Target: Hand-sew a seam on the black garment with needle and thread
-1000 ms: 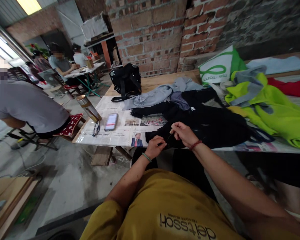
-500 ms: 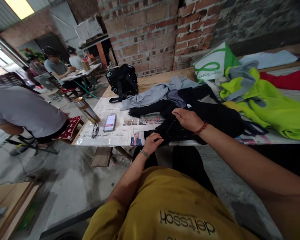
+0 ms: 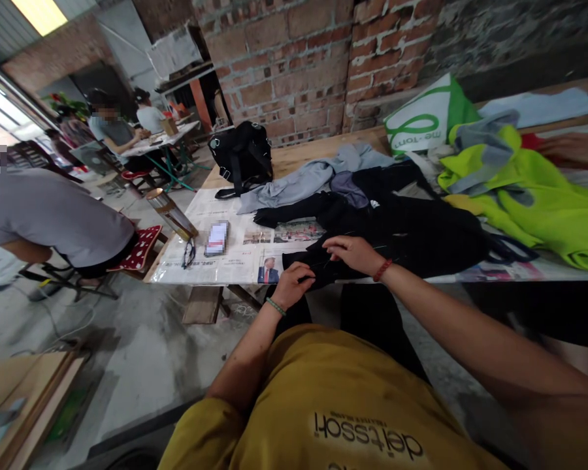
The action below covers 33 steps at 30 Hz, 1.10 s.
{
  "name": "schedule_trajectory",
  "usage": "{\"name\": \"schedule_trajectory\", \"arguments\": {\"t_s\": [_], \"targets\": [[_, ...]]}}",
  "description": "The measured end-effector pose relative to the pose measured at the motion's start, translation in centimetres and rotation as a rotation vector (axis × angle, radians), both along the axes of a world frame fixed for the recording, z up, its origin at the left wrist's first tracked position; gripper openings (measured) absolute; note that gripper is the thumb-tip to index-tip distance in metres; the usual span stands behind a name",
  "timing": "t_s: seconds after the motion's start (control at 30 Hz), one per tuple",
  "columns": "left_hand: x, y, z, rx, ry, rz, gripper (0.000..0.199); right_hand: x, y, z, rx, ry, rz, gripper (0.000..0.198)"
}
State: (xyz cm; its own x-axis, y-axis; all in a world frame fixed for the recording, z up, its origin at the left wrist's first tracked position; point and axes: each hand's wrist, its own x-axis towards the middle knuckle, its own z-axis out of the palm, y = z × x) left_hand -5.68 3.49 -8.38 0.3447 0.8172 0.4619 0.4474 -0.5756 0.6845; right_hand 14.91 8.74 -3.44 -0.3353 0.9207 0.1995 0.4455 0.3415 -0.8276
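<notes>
A black garment [image 3: 421, 228] lies on the newspaper-covered table in front of me. At its near left edge my left hand [image 3: 294, 285] is closed, thumb and fingertips pinching the black cloth. Just right of it and a little higher, my right hand [image 3: 353, 254] is closed in a pinch over the garment. A thin, pale, straight sliver that looks like a sewing needle [image 3: 328, 262] points down from its fingertips toward the cloth. Fine light thread shows near that hand; its full run is too faint to follow.
On the left of the table are a phone [image 3: 217, 237], a tall flask [image 3: 171, 212] and a black bag [image 3: 242, 156]. Grey cloth [image 3: 294, 185], a green-white bag [image 3: 421, 121] and a yellow-green garment [image 3: 534, 196] lie behind and right. Another person's hand [image 3: 581, 150] rests on red cloth.
My right hand has moved down and left, closer to my left hand and the cloth. My left hand keeps its hold. Another person's hand has appeared at the far right.
</notes>
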Motion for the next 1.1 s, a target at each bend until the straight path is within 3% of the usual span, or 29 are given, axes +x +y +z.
{"name": "schedule_trajectory", "arguments": {"t_s": [0.17,0.4,0.87,1.1], "targets": [[-0.7,-0.5,0.5,0.043,0.053,0.021,0.005,-0.9,-0.5,-0.5,0.262,-0.346,0.195,0.026],[-0.5,-0.9,0.8,-0.018,-0.028,0.093,0.005,-1.3,-0.4,-0.6,0.309,-0.628,0.312,0.034],[0.3,-0.6,1.1,-0.207,-0.087,0.183,0.012,-1.2,-0.5,-0.1,0.311,-0.492,0.46,0.036],[1.5,-0.1,1.0,-0.268,-0.149,0.209,0.009,-0.5,-0.4,-0.5,0.284,-0.39,0.451,0.036]]}}
